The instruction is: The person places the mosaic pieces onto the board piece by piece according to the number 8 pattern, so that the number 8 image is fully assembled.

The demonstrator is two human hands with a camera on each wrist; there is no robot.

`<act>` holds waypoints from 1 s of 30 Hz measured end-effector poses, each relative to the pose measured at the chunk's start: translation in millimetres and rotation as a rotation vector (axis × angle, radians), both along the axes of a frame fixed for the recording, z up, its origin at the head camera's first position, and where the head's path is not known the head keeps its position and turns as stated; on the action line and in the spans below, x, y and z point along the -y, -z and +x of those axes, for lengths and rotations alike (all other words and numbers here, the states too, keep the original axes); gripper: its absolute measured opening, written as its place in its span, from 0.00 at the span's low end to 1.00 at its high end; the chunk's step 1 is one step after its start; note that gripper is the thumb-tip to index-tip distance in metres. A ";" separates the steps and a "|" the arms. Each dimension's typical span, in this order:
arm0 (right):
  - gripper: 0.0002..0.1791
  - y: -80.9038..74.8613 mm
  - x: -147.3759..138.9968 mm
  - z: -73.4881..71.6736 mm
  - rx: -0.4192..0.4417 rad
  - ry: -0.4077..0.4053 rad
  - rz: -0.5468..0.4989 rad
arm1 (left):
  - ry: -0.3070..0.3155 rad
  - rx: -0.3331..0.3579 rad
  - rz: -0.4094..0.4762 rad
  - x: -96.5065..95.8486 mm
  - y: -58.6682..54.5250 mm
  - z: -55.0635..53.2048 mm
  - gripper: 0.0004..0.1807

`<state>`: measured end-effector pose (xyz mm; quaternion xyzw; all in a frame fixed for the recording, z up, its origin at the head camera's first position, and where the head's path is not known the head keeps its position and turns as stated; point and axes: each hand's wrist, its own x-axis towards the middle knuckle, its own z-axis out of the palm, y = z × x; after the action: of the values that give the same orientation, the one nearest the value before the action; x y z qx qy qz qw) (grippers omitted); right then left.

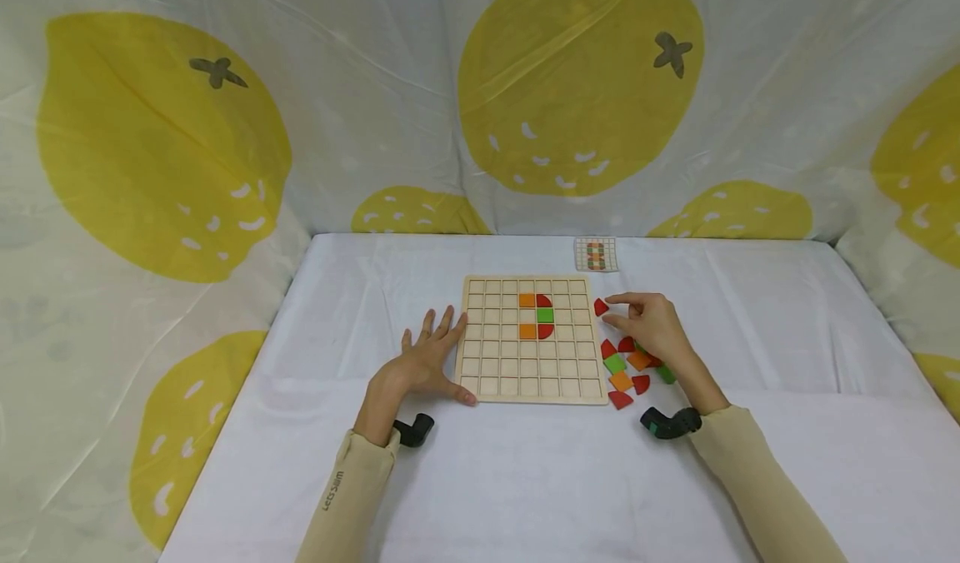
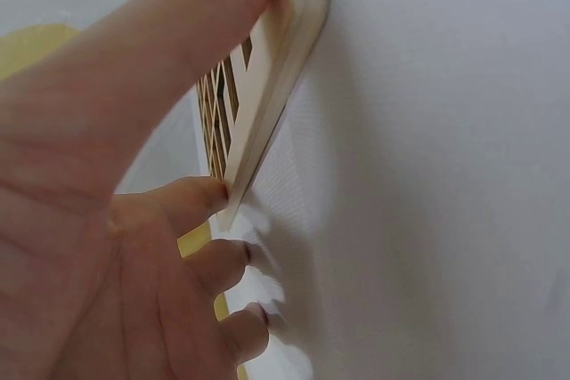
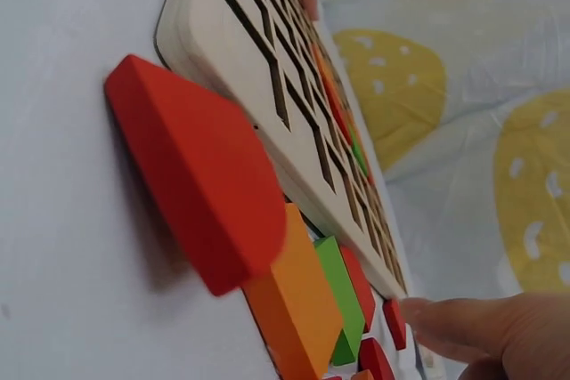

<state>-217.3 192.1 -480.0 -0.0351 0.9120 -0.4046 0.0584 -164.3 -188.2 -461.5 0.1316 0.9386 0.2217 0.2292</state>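
Note:
A wooden grid board (image 1: pixel 497 390) lies on the table. In its squares sit two orange square tiles (image 1: pixel 527 300), two red quarter-circle tiles (image 1: pixel 545 331) and a green square tile (image 1: pixel 545 316). My left hand (image 1: pixel 426 365) is spread at the board's left side, thumb by the near corner and fingertips along the edge. At the board's right edge, my right hand (image 1: pixel 651 326) pinches a red quarter-circle tile (image 1: pixel 601 306) between thumb and index finger. The right wrist view shows a fingertip at this red tile (image 3: pixel 394 324), with the rest of the hand mostly out of frame.
Right of the board, loose tiles lie in a scattered pile: red quarter-circles (image 1: pixel 620 399), orange squares (image 1: pixel 620 381) and green squares (image 1: pixel 615 363), partly under my right hand. A small pattern card (image 1: pixel 596 255) lies behind the board. Lemon-printed cloth (image 1: pixel 390 113) hangs around the table.

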 end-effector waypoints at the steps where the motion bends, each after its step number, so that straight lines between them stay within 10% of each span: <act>1: 0.22 1.1 0.4 -0.6 0.002 0.002 0.005 | 0.000 -0.002 -0.002 -0.4 -0.9 0.5 0.80; 19: 0.19 5.0 2.9 -6.5 0.018 -0.013 0.020 | -0.001 0.003 -0.065 -6.1 -13.9 4.1 0.76; 30: 0.20 2.8 -9.3 -4.5 0.048 0.009 0.010 | -0.006 0.000 0.001 -0.1 0.9 -0.3 0.81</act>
<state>-221.7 201.4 -482.9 -0.0210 0.9125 -0.4009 0.0787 -164.6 -188.0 -462.5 0.1288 0.9389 0.2228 0.2285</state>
